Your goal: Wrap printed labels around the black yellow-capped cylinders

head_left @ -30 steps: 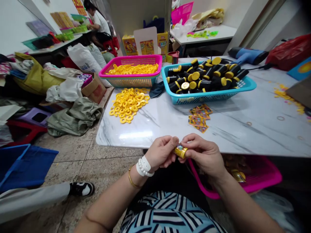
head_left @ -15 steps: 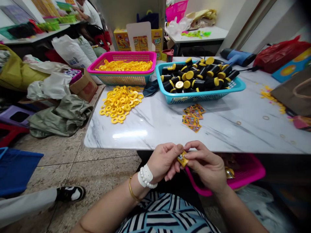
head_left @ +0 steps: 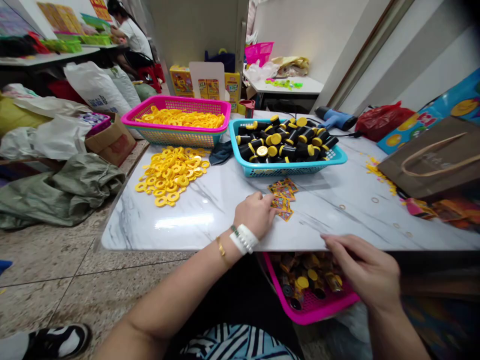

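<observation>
My left hand (head_left: 255, 215), with a white bracelet at the wrist, rests on the table with its curled fingers closed on the edge of a printed label (head_left: 280, 203). That label belongs to a small fanned pile of orange-yellow labels. My right hand (head_left: 365, 267) hovers at the table's front edge, thumb and fingers pressed together, with nothing visible in them. Below it, a pink basket (head_left: 300, 317) holds wrapped small cylinders (head_left: 314, 280) with yellow caps. Behind the labels stands a blue basket (head_left: 281, 171) full of black cylinders (head_left: 288, 151) with yellow caps.
A heap of yellow plastic rings (head_left: 170, 175) lies on the left of the table, before a pink basket (head_left: 129, 120) of yellow pieces. A brown paper bag (head_left: 431, 160) and a blue heat-gun-like tool (head_left: 335, 118) are on the right. Another person (head_left: 135, 40) sits far left.
My hands have parted, and the small yellow wrapped piece they held is no longer in them. The left moved forward to the labels, the right moved right. The view has shifted, showing more of the lower basket.
</observation>
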The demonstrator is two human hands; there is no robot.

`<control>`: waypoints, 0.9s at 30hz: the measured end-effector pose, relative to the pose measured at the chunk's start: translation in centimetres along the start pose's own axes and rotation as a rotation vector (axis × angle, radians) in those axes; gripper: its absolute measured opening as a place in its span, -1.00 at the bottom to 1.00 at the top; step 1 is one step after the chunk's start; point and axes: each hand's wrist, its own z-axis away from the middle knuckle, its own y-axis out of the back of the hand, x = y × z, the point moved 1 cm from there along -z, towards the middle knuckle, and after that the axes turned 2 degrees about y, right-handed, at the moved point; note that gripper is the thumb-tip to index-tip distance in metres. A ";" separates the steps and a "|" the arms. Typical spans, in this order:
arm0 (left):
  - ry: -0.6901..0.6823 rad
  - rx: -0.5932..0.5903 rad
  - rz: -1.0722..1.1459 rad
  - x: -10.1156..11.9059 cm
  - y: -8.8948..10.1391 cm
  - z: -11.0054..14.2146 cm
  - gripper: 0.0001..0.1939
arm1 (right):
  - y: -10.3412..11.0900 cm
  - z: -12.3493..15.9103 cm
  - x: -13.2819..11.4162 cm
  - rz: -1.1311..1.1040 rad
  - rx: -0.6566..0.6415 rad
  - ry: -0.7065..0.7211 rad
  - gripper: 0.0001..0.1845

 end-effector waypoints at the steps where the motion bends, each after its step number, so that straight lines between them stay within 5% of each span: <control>1: 0.020 -0.041 -0.058 0.2 -0.3 -1.3 -0.68 | -1.2 -1.6 -0.1 0.019 0.042 0.023 -0.88; 5: 0.042 -0.119 -0.097 0.0 -0.8 -3.5 -0.76 | -6.9 -7.2 0.0 0.143 -0.049 0.064 -0.73; 8: 0.029 -0.080 -0.067 -1.0 -0.7 -2.7 -0.79 | -9.2 -8.4 0.4 0.246 -0.173 0.057 -0.77; 14: -0.150 0.131 0.000 -1.7 -0.3 -0.5 -0.79 | -7.3 -7.3 -0.5 -0.087 -0.217 -0.085 -0.35; 19: -0.362 0.333 0.136 -1.5 0.4 1.1 -0.76 | -7.2 -7.8 -2.7 -0.488 -0.478 -0.367 -0.57; 21: -0.283 0.292 0.344 -2.0 0.8 1.4 -0.71 | -8.0 -8.0 -3.5 -0.594 -0.506 -0.414 -0.63; 24: 0.010 0.080 0.762 -3.2 1.4 1.7 -0.55 | -9.3 -7.9 -4.4 -0.614 -0.465 -0.406 -0.64; 27: 0.255 -0.088 0.953 -4.3 2.0 2.0 -0.77 | -10.5 -7.5 -4.6 -0.308 -0.373 -0.190 -0.69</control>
